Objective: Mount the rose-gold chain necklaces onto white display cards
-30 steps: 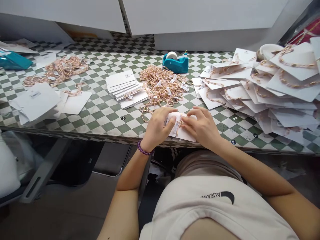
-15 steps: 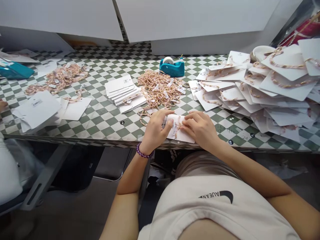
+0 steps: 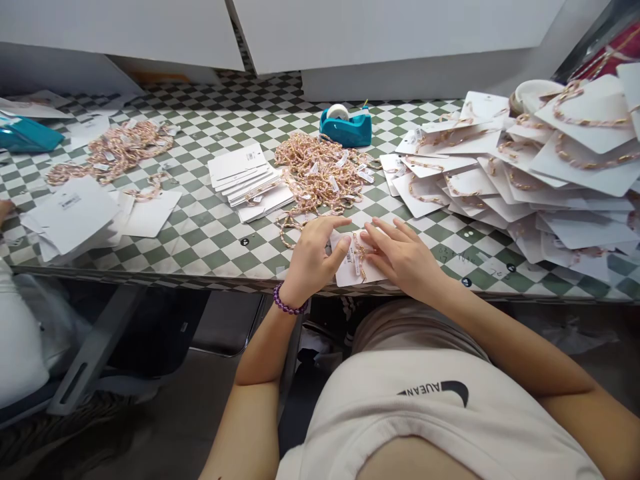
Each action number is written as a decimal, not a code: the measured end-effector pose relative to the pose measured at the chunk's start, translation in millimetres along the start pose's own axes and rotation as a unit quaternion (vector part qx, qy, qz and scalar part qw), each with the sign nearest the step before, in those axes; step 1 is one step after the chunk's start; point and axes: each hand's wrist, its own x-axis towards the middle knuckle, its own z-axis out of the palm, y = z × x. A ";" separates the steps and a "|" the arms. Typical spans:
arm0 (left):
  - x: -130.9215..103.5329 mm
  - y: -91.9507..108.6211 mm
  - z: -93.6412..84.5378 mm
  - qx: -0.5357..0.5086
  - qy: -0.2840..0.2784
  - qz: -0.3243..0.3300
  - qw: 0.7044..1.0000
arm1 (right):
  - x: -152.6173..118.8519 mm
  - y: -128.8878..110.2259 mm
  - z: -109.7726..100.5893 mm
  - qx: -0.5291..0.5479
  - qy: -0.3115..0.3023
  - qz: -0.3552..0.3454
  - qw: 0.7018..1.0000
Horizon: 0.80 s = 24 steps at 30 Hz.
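Flat at the table's front edge lies a white card [image 3: 345, 275] with a strand of pink and gold beads [image 3: 362, 252] and a small printed tag on it. My left hand [image 3: 316, 259] is at the card's left edge, thumb over it and index finger stretched out above, with a gap between them. From the right, my right hand [image 3: 407, 259] reaches over the card with its fingers spread, fingertips by the beads. Its fingers hide the card's right part. Just beyond my hands is a heap of beaded strands [image 3: 320, 175] with tags.
A stack of white cards [image 3: 240, 167] stands left of the heap, a teal tape dispenser [image 3: 352, 128] behind it. Cards with strands are piled high [image 3: 530, 177] at right. More strands [image 3: 125, 150] and cards [image 3: 75, 207] lie at left, near a person's hand [image 3: 5, 210].
My right hand's fingers have lifted and spread a little from the beads. The card has turned slightly, showing more of its tag. My left hand stays nearly in place.
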 end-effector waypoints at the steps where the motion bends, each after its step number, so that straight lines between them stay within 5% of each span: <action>1: 0.0 -0.4 0.2 0.000 0.000 -0.001 1.000 | 0.8 0.1 -0.2 0.007 -0.005 0.004 1.000; 8: -0.5 -0.3 -1.2 -0.011 0.000 -0.019 1.000 | -5.2 -3.7 -18.2 0.039 0.088 -0.013 0.995; 14: -0.4 1.4 -2.5 -0.019 0.008 -0.006 1.000 | -20.3 -3.0 -30.1 -0.021 0.012 -0.116 0.993; 17: -0.8 1.7 -3.0 -0.022 0.013 -0.001 1.000 | -9.5 -7.0 -47.9 0.000 0.058 -0.140 0.988; 21: -1.6 2.1 -3.3 -0.034 0.024 -0.001 0.999 | 16.4 7.2 -87.5 0.054 0.198 -0.066 0.976; 24: -1.3 2.2 -3.1 -0.035 0.029 0.000 0.999 | 35.0 59.6 -111.8 0.025 0.184 0.087 0.979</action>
